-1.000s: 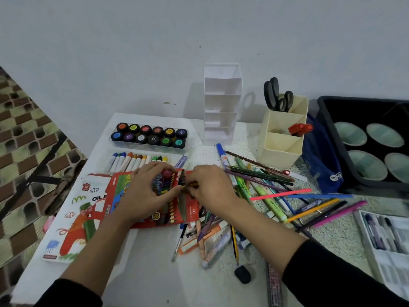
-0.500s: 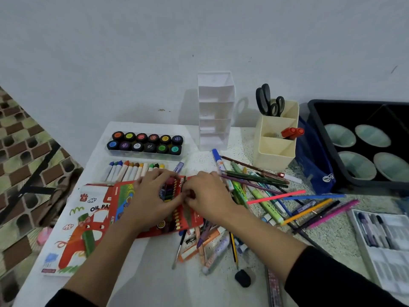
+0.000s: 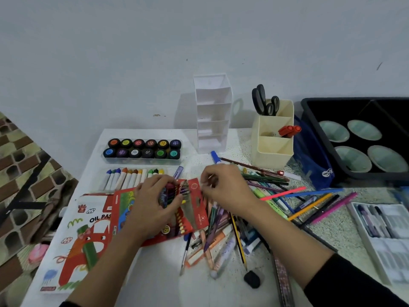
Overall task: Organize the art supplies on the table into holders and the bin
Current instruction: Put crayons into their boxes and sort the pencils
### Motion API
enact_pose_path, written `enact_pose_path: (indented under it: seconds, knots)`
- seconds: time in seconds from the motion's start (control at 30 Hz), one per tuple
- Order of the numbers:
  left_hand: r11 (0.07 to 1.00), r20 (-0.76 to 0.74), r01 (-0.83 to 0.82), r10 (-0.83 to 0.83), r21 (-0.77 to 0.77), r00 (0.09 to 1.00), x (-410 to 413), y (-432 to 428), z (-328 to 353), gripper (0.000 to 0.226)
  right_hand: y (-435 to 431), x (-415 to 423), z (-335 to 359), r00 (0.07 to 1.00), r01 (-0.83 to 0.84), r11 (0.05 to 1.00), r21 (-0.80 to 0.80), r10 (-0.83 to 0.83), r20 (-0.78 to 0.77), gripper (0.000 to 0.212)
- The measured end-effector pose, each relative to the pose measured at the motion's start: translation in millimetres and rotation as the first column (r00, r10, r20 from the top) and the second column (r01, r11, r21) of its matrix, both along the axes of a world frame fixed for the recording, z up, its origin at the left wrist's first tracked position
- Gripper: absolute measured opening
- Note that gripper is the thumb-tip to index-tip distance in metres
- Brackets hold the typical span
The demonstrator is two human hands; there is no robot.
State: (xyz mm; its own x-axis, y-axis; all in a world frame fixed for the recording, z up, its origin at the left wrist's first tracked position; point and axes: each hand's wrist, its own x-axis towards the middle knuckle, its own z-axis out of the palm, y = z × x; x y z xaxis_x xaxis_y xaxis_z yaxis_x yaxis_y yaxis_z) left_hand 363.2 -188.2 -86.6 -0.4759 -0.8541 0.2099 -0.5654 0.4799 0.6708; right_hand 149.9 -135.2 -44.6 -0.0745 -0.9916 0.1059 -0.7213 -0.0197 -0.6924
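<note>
A red coloured-pencil pack (image 3: 194,218) lies open at the table's middle, its flap standing up. My left hand (image 3: 155,202) grips a bundle of coloured pencils (image 3: 171,192) over the pack. My right hand (image 3: 228,189) is just right of it, fingers curled, pinching the flap's upper edge. Loose pencils and pens (image 3: 276,191) are heaped to the right. At the back stand a white tiered holder (image 3: 212,114) and a cream holder (image 3: 272,149) with scissors (image 3: 264,103) and red markers (image 3: 290,130). A black bin (image 3: 309,120) sits at the back right.
A tray of paint pots (image 3: 143,149) and a row of oil pastels (image 3: 132,178) lie at the back left, an oil pastel box (image 3: 77,235) at the front left. A blue pouch (image 3: 312,160), a grey pen tray (image 3: 380,229) and a black eraser (image 3: 252,279) are near.
My right hand has drawn slightly right and up from the pack, and the flap now stands more upright. My left hand stays on the pencil bundle.
</note>
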Motion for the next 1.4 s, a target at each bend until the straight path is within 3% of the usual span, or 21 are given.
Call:
enact_pose_path:
  seconds: [0.1, 0.17, 0.27, 0.47, 0.73, 0.97, 1.1, 1.2, 1.3, 1.4]
  knots:
    - [1.0, 0.006, 0.003, -0.002, -0.01, 1.0, 0.2, -0.7, -1.3, 0.034, 3.4, -24.5, 6.3, 0.964, 0.129, 0.986, -0.108, -0.15, -0.218, 0.006]
    - [1.0, 0.013, 0.0, 0.0, -0.015, 1.0, -0.4, -0.8, -1.7, 0.034, 5.0, -36.8, 6.3, 0.899, 0.187, 0.979, -0.083, -0.204, -0.387, 0.015]
    - [0.999, 0.013, -0.003, 0.003, -0.032, 1.0, -0.7, 0.9, -2.1, 0.034, 12.0, -41.7, 1.6, 0.852, 0.208, 0.978, 0.001, -0.18, -0.492, 0.016]
    - [0.999, 0.013, -0.003, 0.004, -0.05, 1.0, -0.9, 1.0, -1.2, 0.034, 18.1, -39.5, -4.9, 0.853, 0.211, 0.977, -0.024, -0.197, -0.484, 0.014]
    - [0.998, -0.021, -0.007, 0.005, -0.063, 1.0, -1.0, 1.7, -1.1, 0.032, 17.0, -32.6, -10.4, 0.789, 0.166, 0.98, -0.107, -0.197, -0.581, 0.019]
    - [0.997, -0.023, -0.001, -0.001, -0.074, 1.0, -0.2, 0.4, -3.4, 0.032, 18.2, -28.7, -5.5, 0.742, 0.153, 0.948, -0.279, -0.297, -0.602, 0.012]
    - [0.997, -0.023, 0.001, -0.003, -0.073, 1.0, -0.2, 0.4, -3.8, 0.032, 16.7, -11.1, 18.3, 0.732, 0.057, 0.922, -0.383, -0.3, -0.612, 0.014]
    - [0.997, -0.025, -0.002, 0.0, -0.071, 1.0, -0.3, 0.9, -2.6, 0.033, 18.7, 5.3, 33.1, 0.846, -0.003, 0.94, -0.342, -0.18, -0.503, 0.018]
    - [0.998, -0.023, -0.006, 0.004, -0.056, 1.0, -0.2, 1.3, -1.3, 0.035, 21.1, 16.9, 37.3, 0.986, 0.051, 0.959, -0.278, -0.092, -0.139, 0.016]
    - [0.999, -0.032, 0.002, -0.003, -0.042, 0.999, 0.8, 1.3, -0.7, 0.034, 20.2, 19.1, 35.4, 0.986, 0.16, 0.952, -0.262, -0.14, 0.092, 0.01]
